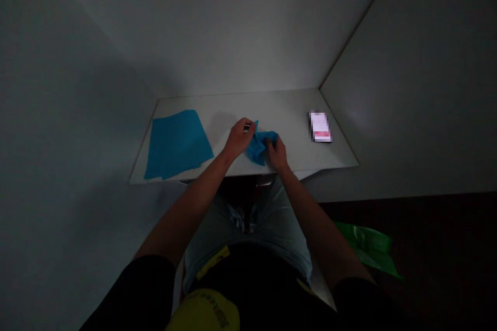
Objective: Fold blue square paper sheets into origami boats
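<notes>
A crumpled piece of blue cloth or soft sheet (256, 151) is between my two hands, low over the white table. My left hand (239, 137) pinches its upper left corner, which sticks up in a point. A small dark and white item (246, 128) shows at the left fingers, too small to name. My right hand (276, 153) has its fingers closed on the right side of the same blue piece. Flat blue sheets (176, 142) of the same colour lie overlapping to the left of my left hand.
The narrow white table (217, 105) is enclosed by walls at the back and both sides. A phone with a lit screen (320, 126) lies at its right end. Green plastic (367, 245) shows below, on the right, near the dark floor.
</notes>
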`<action>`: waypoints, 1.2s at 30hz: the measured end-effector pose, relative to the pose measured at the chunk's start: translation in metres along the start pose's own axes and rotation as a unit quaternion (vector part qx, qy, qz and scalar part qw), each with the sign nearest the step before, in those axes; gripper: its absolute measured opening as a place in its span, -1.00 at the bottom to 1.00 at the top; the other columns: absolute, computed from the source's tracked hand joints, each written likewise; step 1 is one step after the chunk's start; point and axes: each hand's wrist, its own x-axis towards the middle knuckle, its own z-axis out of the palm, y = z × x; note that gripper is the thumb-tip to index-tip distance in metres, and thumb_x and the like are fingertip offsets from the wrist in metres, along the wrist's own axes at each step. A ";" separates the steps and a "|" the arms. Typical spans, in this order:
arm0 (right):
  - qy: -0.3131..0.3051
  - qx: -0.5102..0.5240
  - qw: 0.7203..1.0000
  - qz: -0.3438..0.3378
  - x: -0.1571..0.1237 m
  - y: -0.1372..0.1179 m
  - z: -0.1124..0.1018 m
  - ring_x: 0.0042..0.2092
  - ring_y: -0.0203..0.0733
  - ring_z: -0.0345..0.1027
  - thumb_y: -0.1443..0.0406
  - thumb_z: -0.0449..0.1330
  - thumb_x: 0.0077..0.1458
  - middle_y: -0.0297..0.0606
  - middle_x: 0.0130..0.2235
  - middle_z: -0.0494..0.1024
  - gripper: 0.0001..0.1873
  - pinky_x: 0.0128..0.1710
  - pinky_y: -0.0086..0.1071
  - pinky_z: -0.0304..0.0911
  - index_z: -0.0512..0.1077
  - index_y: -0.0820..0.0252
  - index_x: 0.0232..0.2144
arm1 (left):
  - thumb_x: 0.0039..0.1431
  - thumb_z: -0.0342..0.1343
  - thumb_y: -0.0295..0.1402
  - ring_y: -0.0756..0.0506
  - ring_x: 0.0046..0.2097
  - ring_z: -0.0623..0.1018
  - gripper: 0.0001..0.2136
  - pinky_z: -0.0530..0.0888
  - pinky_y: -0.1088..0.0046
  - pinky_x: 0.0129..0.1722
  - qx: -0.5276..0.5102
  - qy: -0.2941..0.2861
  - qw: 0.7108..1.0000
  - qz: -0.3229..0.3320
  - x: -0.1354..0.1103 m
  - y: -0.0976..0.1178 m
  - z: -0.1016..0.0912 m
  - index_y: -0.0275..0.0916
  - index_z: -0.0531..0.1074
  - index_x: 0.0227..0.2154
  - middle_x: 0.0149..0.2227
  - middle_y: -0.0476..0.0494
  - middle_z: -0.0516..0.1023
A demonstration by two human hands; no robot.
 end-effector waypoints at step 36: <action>-0.036 -0.250 0.956 -0.147 0.009 -0.129 0.012 -0.06 -0.01 0.45 0.23 0.13 0.33 -0.10 -0.05 0.59 -0.85 -0.11 -0.20 0.34 0.44 0.07 -0.09 | 0.39 -0.01 -0.36 -0.22 0.00 0.62 -0.87 0.60 0.16 0.06 -0.077 0.052 0.975 -0.204 -0.041 -0.035 -0.048 -0.18 0.39 -0.30 -0.05 -0.29 0.56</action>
